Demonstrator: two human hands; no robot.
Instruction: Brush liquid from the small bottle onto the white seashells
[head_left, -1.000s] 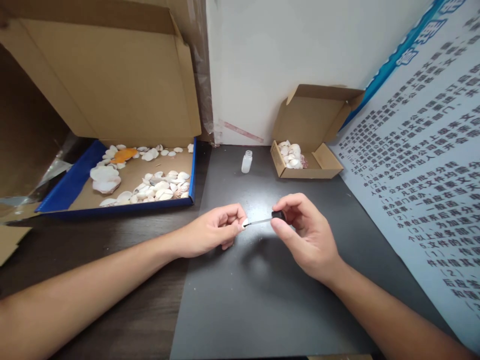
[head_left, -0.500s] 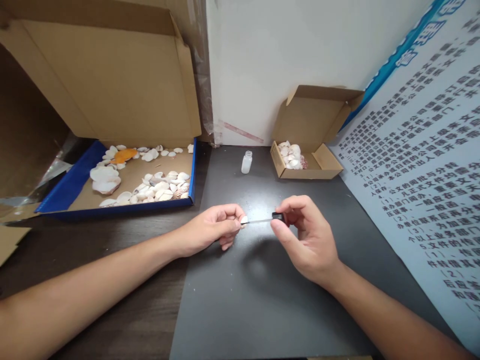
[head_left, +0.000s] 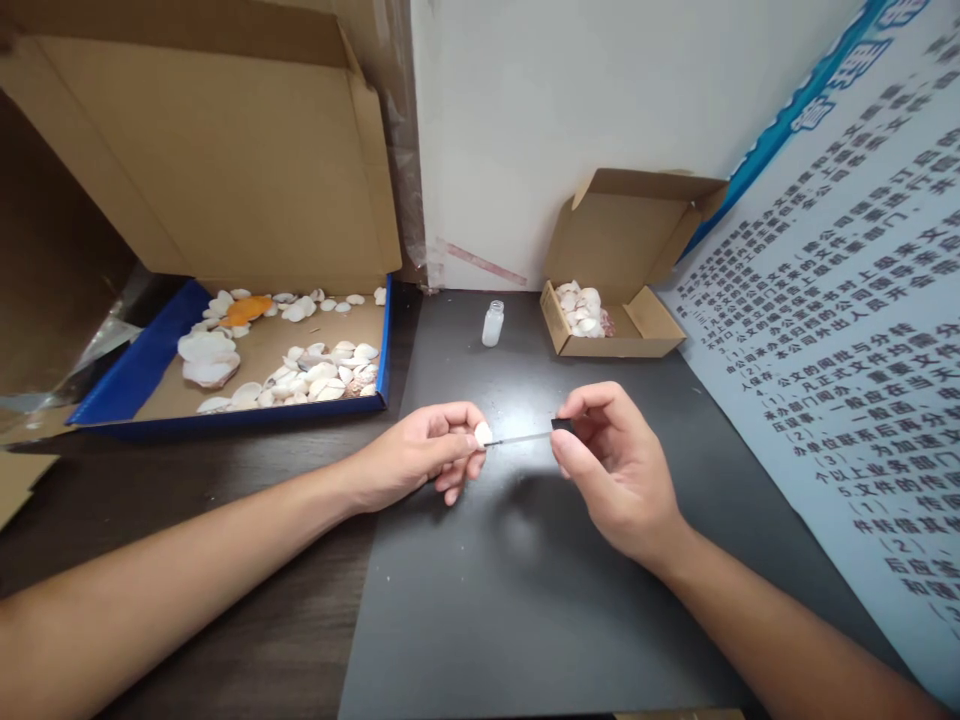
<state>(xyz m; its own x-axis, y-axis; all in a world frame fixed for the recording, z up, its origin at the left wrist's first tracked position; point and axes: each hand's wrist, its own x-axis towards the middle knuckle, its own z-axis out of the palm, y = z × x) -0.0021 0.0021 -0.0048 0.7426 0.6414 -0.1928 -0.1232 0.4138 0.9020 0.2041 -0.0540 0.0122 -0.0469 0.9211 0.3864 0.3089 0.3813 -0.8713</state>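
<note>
Between the thumb and fingers of my left hand point(head_left: 442, 450) is a small white seashell point(head_left: 483, 434), partly hidden by the fingertips. My right hand point(head_left: 619, 470) pinches the black cap of a thin brush applicator point(head_left: 525, 437). Its stem points left, and the dark tip meets the shell's edge; whether it presses on the surface I cannot tell. Beyond the hands stands a small open bottle point(head_left: 493, 324), whitish and upright on the dark grey mat point(head_left: 450, 620).
A blue-rimmed cardboard box point(head_left: 225, 425) with its lid raised holds many white shells and one orange shell point(head_left: 247, 310) at the left. A smaller open box point(head_left: 622, 347) with shells stands back right. A printed sheet point(head_left: 847, 400) slants along the right side.
My right hand has shifted slightly right and up with the brush applicator. More of the shell now shows at my left fingertips.
</note>
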